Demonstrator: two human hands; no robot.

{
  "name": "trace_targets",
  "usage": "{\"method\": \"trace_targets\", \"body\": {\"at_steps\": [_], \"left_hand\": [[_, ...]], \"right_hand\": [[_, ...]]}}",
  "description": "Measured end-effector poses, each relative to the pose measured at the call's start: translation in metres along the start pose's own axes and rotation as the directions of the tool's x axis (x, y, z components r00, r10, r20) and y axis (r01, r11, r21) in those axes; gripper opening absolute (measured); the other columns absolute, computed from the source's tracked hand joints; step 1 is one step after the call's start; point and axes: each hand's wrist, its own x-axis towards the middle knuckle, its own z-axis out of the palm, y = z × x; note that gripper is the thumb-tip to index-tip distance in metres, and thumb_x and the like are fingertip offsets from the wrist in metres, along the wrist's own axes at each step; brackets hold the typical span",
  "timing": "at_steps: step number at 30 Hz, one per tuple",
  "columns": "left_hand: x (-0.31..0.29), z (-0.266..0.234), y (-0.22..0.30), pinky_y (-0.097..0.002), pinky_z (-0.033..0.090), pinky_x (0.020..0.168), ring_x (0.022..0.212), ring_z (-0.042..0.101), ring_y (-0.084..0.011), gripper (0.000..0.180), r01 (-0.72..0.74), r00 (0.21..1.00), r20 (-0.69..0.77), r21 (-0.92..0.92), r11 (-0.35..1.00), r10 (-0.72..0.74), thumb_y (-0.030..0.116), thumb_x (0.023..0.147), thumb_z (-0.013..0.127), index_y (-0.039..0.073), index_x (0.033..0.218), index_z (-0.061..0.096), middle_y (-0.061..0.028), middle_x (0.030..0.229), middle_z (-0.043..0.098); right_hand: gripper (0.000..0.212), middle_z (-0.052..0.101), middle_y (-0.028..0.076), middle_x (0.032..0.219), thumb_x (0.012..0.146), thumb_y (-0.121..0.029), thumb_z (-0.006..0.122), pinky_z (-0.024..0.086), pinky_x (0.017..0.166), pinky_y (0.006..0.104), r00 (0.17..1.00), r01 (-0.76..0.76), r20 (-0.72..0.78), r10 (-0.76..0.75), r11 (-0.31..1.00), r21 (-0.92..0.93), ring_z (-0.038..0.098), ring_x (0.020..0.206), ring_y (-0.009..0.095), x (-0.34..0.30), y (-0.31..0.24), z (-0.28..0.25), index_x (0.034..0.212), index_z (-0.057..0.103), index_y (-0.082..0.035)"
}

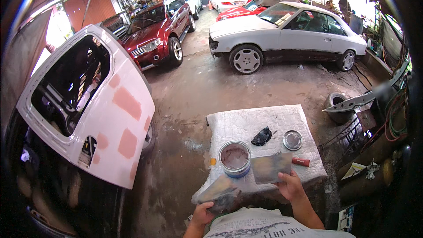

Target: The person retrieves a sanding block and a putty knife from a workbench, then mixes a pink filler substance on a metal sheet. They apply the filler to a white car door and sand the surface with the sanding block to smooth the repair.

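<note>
My left hand (203,213) grips the lower edge of a flat, thin filler spreader (219,191), smeared dark along its near side. In my right hand (291,185) is a second flat, rectangular filler spreader (269,168), grey with a yellowish patch, pinched at its lower right corner. Just beyond them an open round tin (235,156) of pinkish-grey paste stands on a white quilted cover (282,119). A red tube (300,162) lies right of the right-hand spreader. Farther back are a round metal lid (292,140) and a crumpled black piece (261,136).
At left stands a white vehicle door panel (110,123) with pink filler patches. A dark red SUV (154,39) and a white coupe (291,35) are parked beyond. A tyre (337,105), a long pale trim part (365,97) and hoses (392,119) sit at right.
</note>
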Motion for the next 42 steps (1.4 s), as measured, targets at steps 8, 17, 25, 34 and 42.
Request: {"method": "trace_targets", "body": {"at_steps": [8, 17, 25, 34, 42], "left_hand": [[-0.034, -0.007, -0.013, -0.0360, 0.041, 0.107, 0.127, 0.052, -0.0256, 0.061, 0.028, 0.929, -0.292, 0.665, 0.746, 0.225, 0.002, 0.086, 0.051, -0.001, 0.145, 0.039, -0.0130, 0.139, 0.054], [-0.041, -0.045, -0.005, -0.0379, 0.027, 0.117, 0.140, 0.035, -0.0241, 0.075, -0.361, 0.886, 0.041, 0.688, 0.630, 0.462, 0.024, 0.098, 0.051, 0.013, 0.158, 0.009, -0.0116, 0.156, 0.031], [-0.141, -0.032, 0.017, -0.0346, 0.032, 0.113, 0.139, 0.037, -0.0238, 0.075, -0.465, 0.858, -0.151, 0.176, 0.867, 0.491, -0.006, 0.088, 0.051, 0.001, 0.155, 0.018, -0.0093, 0.150, 0.038], [-0.220, -0.065, 0.026, -0.0340, 0.036, 0.112, 0.135, 0.043, -0.0238, 0.061, -0.490, 0.856, -0.290, -0.190, 0.850, 0.429, 0.018, 0.098, 0.056, 0.004, 0.151, 0.030, -0.0110, 0.144, 0.044], [-0.303, -0.092, -0.002, -0.0347, 0.044, 0.101, 0.121, 0.052, -0.0199, 0.050, -0.278, 0.580, -0.361, 0.755, 0.594, 0.730, 0.004, 0.092, 0.065, 0.003, 0.138, 0.047, -0.0151, 0.134, 0.054]], "right_hand": [[0.041, 0.063, 0.010, 0.125, 0.091, -0.007, 0.061, 0.050, 0.094, 0.0403, 0.948, -0.265, 0.170, 0.269, 0.963, -0.044, 0.061, 0.112, 0.025, 0.015, 0.047, 0.028, 0.132, 0.055, -0.006], [0.054, 0.058, 0.020, 0.128, 0.086, -0.001, 0.063, 0.046, 0.100, 0.0377, 0.294, 0.833, 0.942, 0.161, 0.441, -0.335, 0.058, 0.115, 0.033, -0.041, 0.097, 0.178, 0.138, 0.051, 0.000], [0.073, 0.054, 0.018, 0.137, 0.072, 0.006, 0.066, 0.047, 0.102, 0.0432, 0.130, 0.856, 0.977, 0.167, 0.479, -0.195, 0.055, 0.121, 0.038, -0.085, 0.172, 0.209, 0.142, 0.051, -0.010], [0.059, 0.057, 0.019, 0.132, 0.078, 0.001, 0.066, 0.047, 0.102, 0.0449, 0.074, 0.855, 0.980, 0.184, 0.494, -0.157, 0.055, 0.122, 0.037, -0.171, 0.222, 0.246, 0.135, 0.054, -0.004], [0.037, 0.052, 0.017, 0.135, 0.097, -0.008, 0.050, 0.034, 0.110, 0.0366, 0.636, 0.477, 0.754, 0.165, 0.684, -0.552, 0.046, 0.129, 0.030, -0.153, 0.238, 0.266, 0.134, 0.051, 0.002]]}}
